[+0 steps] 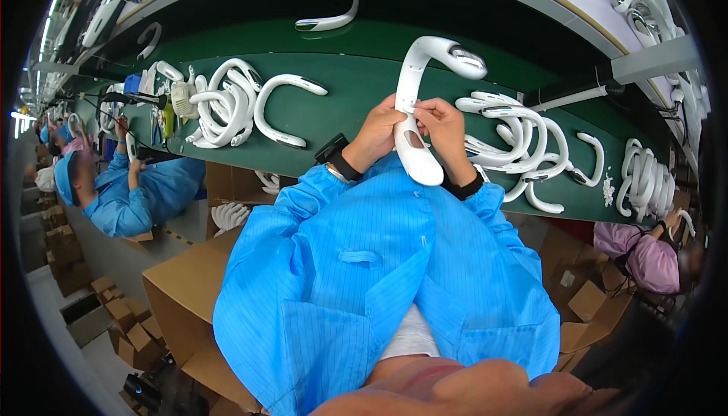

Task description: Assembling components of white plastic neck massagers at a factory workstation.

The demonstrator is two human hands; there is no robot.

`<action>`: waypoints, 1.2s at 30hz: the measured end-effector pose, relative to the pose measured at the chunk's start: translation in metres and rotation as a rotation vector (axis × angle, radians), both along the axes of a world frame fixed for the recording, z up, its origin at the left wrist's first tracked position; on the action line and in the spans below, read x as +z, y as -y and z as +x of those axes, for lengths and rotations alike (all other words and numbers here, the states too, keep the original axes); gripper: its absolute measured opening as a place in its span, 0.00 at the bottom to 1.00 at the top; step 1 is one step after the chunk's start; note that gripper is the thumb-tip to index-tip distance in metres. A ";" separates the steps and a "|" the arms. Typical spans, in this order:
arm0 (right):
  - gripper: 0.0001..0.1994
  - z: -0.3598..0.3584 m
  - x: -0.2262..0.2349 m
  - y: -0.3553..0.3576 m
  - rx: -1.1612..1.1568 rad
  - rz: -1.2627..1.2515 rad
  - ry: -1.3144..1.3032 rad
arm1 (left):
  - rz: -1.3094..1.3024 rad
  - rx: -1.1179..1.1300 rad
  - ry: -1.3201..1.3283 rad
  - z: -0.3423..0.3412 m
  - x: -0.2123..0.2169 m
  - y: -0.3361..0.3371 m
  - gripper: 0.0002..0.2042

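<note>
My left hand (377, 132) grips a white C-shaped neckband (415, 75) at its middle, holding it upright above the table's near edge. The band's upper end curves right to a shiny silver tip; an oval opening shows in its lower, wider end. Against the right side of the band, the thumb and fingers of my right hand (447, 129) are closed together; whether a small part is pinched there cannot be made out. Similar neckbands (523, 139) lie heaped to the right of my hands. Another single neckband (267, 105) rests on the left.
The green table (349, 82) also bears a left heap of bands (227, 105) and small white parts (608, 188). One band (334, 6) lies at the far side. A grey post (652, 59) juts in at right. Cardboard boxes (186, 279) stand below; co-workers (144, 188) sit on both sides.
</note>
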State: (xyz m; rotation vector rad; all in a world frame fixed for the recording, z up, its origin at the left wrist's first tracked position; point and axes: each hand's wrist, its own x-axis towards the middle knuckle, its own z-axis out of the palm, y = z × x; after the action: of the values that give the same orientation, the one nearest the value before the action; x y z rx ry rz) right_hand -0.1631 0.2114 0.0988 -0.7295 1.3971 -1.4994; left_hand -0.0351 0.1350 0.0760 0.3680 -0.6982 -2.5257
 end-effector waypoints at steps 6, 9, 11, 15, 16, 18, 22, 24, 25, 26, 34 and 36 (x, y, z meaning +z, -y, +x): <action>0.05 0.000 -0.004 0.006 -0.009 0.013 -0.193 | -0.038 0.132 0.030 -0.007 0.009 -0.006 0.26; 0.07 -0.017 -0.074 0.005 -0.075 -0.025 -0.374 | -0.051 0.111 -0.023 -0.007 0.010 -0.008 0.24; 0.09 -0.016 -0.062 0.003 -0.089 -0.118 -0.322 | -0.031 0.186 -0.020 -0.010 0.012 -0.010 0.24; 0.11 -0.003 0.003 0.005 -0.015 -0.127 -0.192 | -0.116 0.259 0.161 -0.009 0.036 -0.017 0.21; 0.11 -0.009 -0.009 0.003 -0.001 -0.127 -0.310 | -0.112 0.267 0.161 -0.009 0.034 -0.017 0.21; 0.09 -0.014 -0.052 0.003 -0.113 -0.091 -0.596 | -0.103 0.218 0.023 -0.012 0.023 -0.015 0.21; 0.07 0.003 0.011 0.007 0.005 0.015 -0.459 | -0.133 0.234 0.061 -0.009 0.026 -0.015 0.18; 0.07 0.004 0.015 0.006 -0.004 0.027 -0.419 | -0.149 0.239 0.070 -0.009 0.030 -0.016 0.18; 0.07 0.006 0.016 0.005 -0.038 0.035 -0.414 | -0.154 0.242 0.081 -0.009 0.031 -0.017 0.18; 0.07 0.008 0.019 0.005 -0.036 0.036 -0.417 | -0.159 0.245 0.091 -0.008 0.032 -0.017 0.18; 0.09 0.010 0.048 0.010 -0.038 0.117 -0.478 | -0.338 0.338 0.116 -0.006 0.025 -0.015 0.16; 0.10 -0.003 0.037 0.009 -0.005 0.097 -0.474 | -0.425 0.335 0.116 -0.007 0.021 -0.012 0.17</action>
State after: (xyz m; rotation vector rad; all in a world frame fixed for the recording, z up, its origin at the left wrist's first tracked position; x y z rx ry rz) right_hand -0.1662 0.2025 0.1355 -1.0668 1.8082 -1.2991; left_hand -0.0421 0.1470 0.0971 0.4381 -1.0917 -1.9918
